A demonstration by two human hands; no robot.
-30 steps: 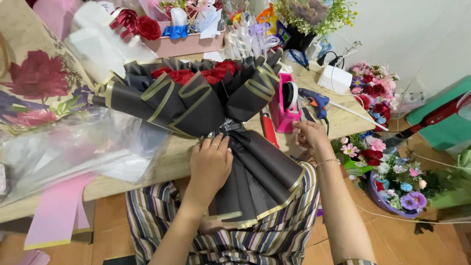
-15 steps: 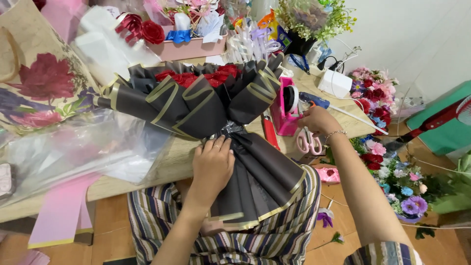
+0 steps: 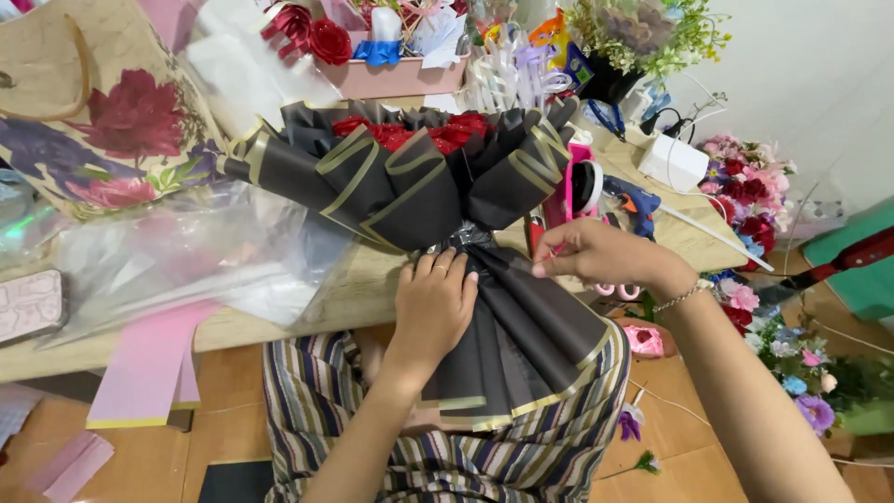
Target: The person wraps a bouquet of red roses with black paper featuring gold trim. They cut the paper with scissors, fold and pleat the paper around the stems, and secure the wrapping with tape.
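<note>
The bouquet [image 3: 438, 177] lies with its head on the wooden counter [image 3: 372, 289] and its long wrapped handle coming over the edge onto the person's lap, so the narrow neck sits right at the edge where both hands can reach it. The left hand [image 3: 433, 303] presses down on this neck, its fingers [image 3: 447, 270] spread and curled over the gathered paper; this probably keeps the folds together so they do not open. The right hand [image 3: 596, 256] is just beside the neck, its fingers pinched together on pink-handled scissors [image 3: 615, 287], whose loops hang below the palm. I cannot tell if the blades touch the wrapping.

The wrapping paper is matte black with a thin gold border, folded in stiff pointed layers like a fan around the red roses [image 3: 410, 130]. The lower part falls in smooth pleats. To the left, a sheet of clear crinkled cellophane [image 3: 186, 251] lies on the counter, shiny and wrinkled, and a paper bag [image 3: 102, 121] with printed flowers stands behind it. A pink tape dispenser [image 3: 577, 186] and a blue glue gun [image 3: 633, 200] stay near the right hand.
</note>
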